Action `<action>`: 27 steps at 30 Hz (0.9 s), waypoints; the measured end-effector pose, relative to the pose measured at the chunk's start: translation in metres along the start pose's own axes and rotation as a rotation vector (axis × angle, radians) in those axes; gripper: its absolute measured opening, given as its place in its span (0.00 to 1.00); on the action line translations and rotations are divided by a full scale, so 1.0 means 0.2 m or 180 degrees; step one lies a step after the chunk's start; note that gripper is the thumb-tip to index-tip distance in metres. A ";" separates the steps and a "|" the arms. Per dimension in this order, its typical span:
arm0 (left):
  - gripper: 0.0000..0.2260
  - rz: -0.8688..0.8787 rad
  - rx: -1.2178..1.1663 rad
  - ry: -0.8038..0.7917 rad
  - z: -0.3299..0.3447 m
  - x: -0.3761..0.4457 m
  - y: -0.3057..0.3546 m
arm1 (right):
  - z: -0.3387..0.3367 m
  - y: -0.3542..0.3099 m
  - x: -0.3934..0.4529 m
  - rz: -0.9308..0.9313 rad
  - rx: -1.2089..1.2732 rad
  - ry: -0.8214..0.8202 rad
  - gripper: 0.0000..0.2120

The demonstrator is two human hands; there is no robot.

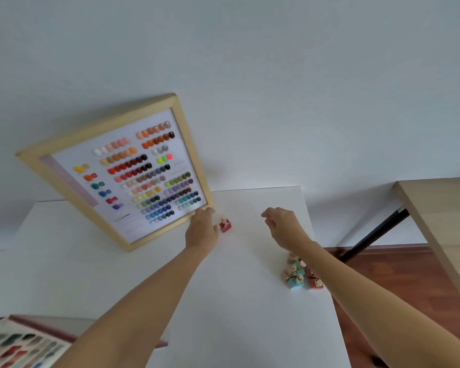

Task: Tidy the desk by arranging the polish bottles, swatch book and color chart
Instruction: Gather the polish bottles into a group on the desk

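The left hand (pixel 201 229) rests against the framed color chart (pixel 117 171), apparently steadying its lower corner, fingers fairly straight. A lone red polish bottle (pixel 225 224) stands just right of it. The right hand (pixel 282 224) hovers loosely curled, empty, beyond the clustered bottles (pixel 302 274) under its forearm. The swatch book (pixel 21 343) lies near the left elbow. Next, probably, lining up bottles.

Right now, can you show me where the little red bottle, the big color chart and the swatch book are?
red polish bottle (pixel 225 226): head view, on its red body.
framed color chart (pixel 133 179): head view, on the sample rows.
swatch book (pixel 24 346): head view, on the open page.
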State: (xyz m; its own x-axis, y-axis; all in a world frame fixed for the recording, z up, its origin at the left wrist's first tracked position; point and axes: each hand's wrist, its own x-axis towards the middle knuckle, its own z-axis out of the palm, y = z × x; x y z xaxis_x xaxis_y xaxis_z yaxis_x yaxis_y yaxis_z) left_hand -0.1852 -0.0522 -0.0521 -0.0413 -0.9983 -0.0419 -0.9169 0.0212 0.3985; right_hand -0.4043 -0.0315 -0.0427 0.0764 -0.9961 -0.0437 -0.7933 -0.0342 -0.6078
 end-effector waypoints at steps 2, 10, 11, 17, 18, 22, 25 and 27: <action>0.18 -0.0128 0.0016 -0.0221 0.00 0.02 -0.05 | 0.07 -0.05 0.05 -0.0014 -0.0005 -0.0148 0.12; 0.08 -0.0118 0.0011 -0.0704 0.05 0.11 -0.14 | 0.31 -0.21 0.25 0.0032 0.0045 -0.0532 0.17; 0.07 -0.0113 0.0014 -0.0737 0.06 0.12 -0.15 | 0.33 -0.22 0.27 0.0013 0.0026 -0.0549 0.18; 0.07 -0.0049 -0.0151 -0.0682 0.08 0.17 -0.16 | 0.43 -0.24 0.36 -0.0180 -0.0117 -0.0701 0.18; 0.07 -0.0030 -0.0177 -0.0655 0.08 0.17 -0.16 | 0.43 -0.24 0.36 -0.0215 -0.0171 -0.0712 0.17; 0.08 -0.0002 -0.0237 -0.0624 0.09 0.18 -0.14 | 0.43 -0.23 0.36 -0.0220 -0.0307 -0.0733 0.15; 0.07 0.0061 -0.0286 -0.0669 0.09 0.18 -0.10 | 0.38 -0.19 0.34 -0.0158 -0.0376 -0.0709 0.13; 0.07 0.0123 -0.0321 -0.0682 0.10 0.17 -0.05 | 0.32 -0.15 0.33 -0.0099 -0.0395 -0.0660 0.10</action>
State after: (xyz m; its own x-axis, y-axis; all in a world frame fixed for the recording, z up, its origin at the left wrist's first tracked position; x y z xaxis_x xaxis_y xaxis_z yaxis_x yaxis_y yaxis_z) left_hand -0.1841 -0.0859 -0.0753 -0.1686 -0.9622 -0.2140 -0.8693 0.0428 0.4925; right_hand -0.3367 -0.0903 -0.0786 0.2141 -0.9569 -0.1961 -0.8558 -0.0870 -0.5100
